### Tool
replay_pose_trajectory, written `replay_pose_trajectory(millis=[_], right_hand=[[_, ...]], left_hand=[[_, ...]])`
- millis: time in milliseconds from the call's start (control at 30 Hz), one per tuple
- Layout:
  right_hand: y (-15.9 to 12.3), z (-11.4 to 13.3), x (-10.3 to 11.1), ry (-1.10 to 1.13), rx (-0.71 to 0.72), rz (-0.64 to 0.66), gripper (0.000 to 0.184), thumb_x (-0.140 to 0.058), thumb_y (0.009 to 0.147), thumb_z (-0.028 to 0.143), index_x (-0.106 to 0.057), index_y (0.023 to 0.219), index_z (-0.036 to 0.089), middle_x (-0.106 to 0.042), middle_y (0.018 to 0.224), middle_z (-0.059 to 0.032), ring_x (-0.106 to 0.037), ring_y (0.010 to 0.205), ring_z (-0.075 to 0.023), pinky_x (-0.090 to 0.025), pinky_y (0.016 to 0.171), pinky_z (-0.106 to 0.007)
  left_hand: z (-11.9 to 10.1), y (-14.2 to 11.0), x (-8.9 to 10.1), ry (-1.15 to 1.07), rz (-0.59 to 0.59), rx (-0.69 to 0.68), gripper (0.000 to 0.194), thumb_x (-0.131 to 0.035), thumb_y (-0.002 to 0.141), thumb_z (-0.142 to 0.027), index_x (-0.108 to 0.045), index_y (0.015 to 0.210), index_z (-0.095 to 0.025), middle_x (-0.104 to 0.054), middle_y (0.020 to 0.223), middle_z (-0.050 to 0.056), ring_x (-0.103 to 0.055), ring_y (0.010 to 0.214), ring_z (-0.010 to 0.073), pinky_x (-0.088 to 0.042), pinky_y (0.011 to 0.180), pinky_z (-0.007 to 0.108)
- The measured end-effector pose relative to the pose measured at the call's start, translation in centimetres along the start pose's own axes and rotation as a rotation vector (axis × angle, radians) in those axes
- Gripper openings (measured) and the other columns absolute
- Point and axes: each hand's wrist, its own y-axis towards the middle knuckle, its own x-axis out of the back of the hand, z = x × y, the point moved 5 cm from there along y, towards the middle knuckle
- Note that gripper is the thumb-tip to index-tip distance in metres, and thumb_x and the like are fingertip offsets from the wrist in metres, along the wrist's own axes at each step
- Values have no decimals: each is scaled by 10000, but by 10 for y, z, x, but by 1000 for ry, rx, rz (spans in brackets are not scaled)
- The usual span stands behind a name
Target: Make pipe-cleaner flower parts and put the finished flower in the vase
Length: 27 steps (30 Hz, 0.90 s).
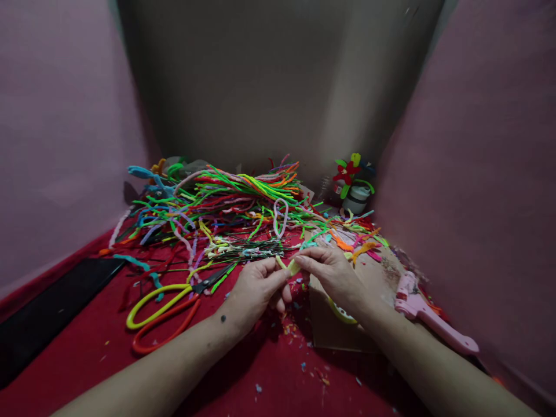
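Observation:
Between my two hands is a short pale yellow pipe cleaner (294,267), bent over on itself. My left hand (264,284) pinches one part of it between thumb and forefinger, the other fingers curled below. From the other side my right hand (330,272) grips it with thumb and fingertips. Left of my left hand lies a pair of scissors (163,307) with one yellow and one red handle loop. Just beyond my hands rests a bundle of thin dark stems with pale tips (243,249). A yellow round item (343,313) is partly hidden under my right forearm.
A large heap of coloured pipe cleaners (243,194) spreads across the back of the red cloth (260,370). On the right are a piece of cardboard (336,339) and a pink glue gun (428,318). A flower (346,172) stands by a pale cup (357,200). A black flat object (56,313) lies left.

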Motion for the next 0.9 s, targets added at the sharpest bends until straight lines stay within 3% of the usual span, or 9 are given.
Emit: replay_pose_trajectory(millis=[167,333,400,600,800,900], right_hand=[[-4,3,0,-86,12,-41,242,-568,803,314,-642,630,161,-575,560,-11,-492,519,-121,-390,526,-245],[-9,15,5,-427,270,-167,210,-555,800,213,-633,607,187,-553,567,-11,-467,546,-123,-340,551,-252],[-8,14,6,-454,251,-163,224,-538,812,220,-624,609,182,-547,569,-14,-464,555,-124,-333,553,-254],[-4,1,3,-127,-43,-65,318,-533,817,318,-521,536,168,-463,473,20,-393,433,-94,-288,437,-237],[-2,3,3,-2,-43,-30,317,-554,811,376,-551,588,151,-501,516,16,-421,454,-85,-323,447,-221],[-3,0,-2,130,-52,60,337,-528,832,427,-575,647,149,-503,546,18,-432,484,-81,-336,479,-215]], left_hand=[[-1,0,-1,25,-5,-12,223,-590,751,-310,-502,606,-165,-586,471,-15,-501,356,76,-354,371,165],[4,3,-3,27,-31,-35,232,-585,762,-325,-503,611,-169,-576,459,-27,-499,354,74,-353,374,166],[4,3,-4,31,-24,-56,227,-574,773,-325,-509,625,-166,-567,457,-32,-496,360,70,-357,387,164],[6,2,-5,44,-4,-49,205,-570,773,-307,-505,642,-164,-578,475,-30,-497,356,74,-356,379,168],[5,2,-4,-48,5,-55,224,-587,778,-338,-527,655,-160,-580,486,-26,-497,371,72,-373,398,171],[1,2,-3,-90,20,-96,212,-587,784,-337,-564,687,-151,-603,526,-10,-529,412,86,-419,446,194]])
